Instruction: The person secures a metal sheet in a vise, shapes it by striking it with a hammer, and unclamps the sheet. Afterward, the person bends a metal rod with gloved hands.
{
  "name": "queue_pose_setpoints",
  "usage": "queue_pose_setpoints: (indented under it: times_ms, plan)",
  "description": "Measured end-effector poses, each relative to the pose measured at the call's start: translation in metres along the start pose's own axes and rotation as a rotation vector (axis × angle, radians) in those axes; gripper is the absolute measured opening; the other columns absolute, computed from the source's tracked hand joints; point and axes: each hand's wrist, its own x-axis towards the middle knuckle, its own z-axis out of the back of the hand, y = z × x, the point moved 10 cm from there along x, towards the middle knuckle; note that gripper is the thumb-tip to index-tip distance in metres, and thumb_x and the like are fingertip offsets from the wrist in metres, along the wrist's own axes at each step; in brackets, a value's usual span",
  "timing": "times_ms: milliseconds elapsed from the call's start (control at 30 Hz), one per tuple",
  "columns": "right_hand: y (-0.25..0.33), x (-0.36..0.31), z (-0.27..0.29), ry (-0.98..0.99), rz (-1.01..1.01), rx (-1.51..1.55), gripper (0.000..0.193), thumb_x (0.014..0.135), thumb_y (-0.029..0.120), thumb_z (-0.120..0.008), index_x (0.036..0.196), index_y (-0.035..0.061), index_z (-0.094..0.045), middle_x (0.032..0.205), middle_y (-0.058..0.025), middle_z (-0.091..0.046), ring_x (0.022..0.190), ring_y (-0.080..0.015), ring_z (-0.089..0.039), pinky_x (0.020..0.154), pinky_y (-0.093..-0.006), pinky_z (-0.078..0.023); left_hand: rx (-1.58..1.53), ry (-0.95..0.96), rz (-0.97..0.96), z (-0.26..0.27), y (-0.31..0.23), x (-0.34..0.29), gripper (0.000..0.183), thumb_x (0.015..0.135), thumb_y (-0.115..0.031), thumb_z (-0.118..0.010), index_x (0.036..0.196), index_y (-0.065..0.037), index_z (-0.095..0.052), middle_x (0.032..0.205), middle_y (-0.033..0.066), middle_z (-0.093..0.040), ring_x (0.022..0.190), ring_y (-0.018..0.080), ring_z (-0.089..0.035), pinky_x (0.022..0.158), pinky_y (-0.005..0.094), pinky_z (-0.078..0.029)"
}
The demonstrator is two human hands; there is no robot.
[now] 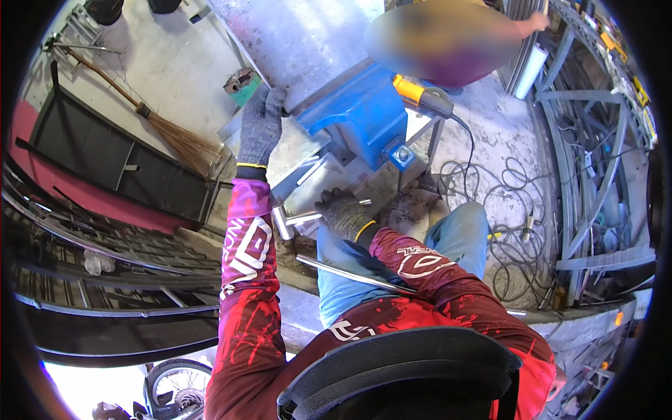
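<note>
My right hand [341,215], in a dark grey knit glove, is closed round the handle of a steel hammer [282,222]. The hammer's head points left, below my left forearm, and its handle end sticks out on the right. My left hand [259,133], in a grey glove, reaches forward with fingers stretched out at the metal tabletop's corner, left of a blue bench vise [360,119]. Whether its fingertips press on anything is hidden. Across my lap lies a thin shiny metal rod [353,273], partly under my right forearm.
A yellow angle grinder [420,96] rests right of the vise, its black cord [470,143] trailing into coils on the floor. Another person [448,42], blurred, is beyond the bench. Metal racks [595,175] stand right; a straw broom [175,136] and dark metal frames [105,150] are left.
</note>
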Motion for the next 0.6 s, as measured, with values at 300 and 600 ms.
queue_pose_setpoints:
  times_ms: [300, 600]
  plan:
    - [-0.001, 0.002, 0.003, -0.002, 0.024, 0.02, 0.027, 0.086, 0.03, -0.064, 0.106, 0.0126, -0.067, 0.109, -0.0125, -0.06, 0.105, -0.0315, -0.058, 0.084, -0.0494, -0.051, -0.018, -0.01, 0.012, 0.0, 0.014, -0.001, 0.046, 0.102, -0.043, -0.056, 0.088, 0.0, -0.058, 0.07, 0.0112, -0.058, 0.067, 0.0181, -0.056, 0.067, 0.0347, -0.048]
    - [-0.01, 0.01, 0.001, -0.049, -0.001, 0.012, 0.025, 0.085, 0.031, -0.065, 0.102, 0.0128, -0.067, 0.107, -0.0098, -0.061, 0.105, -0.0307, -0.059, 0.08, -0.0486, -0.053, -0.028, -0.027, 0.01, -0.001, 0.009, -0.002, 0.046, 0.102, -0.045, -0.056, 0.086, -0.001, -0.059, 0.068, 0.0109, -0.06, 0.066, 0.0213, -0.058, 0.067, 0.0371, -0.048]
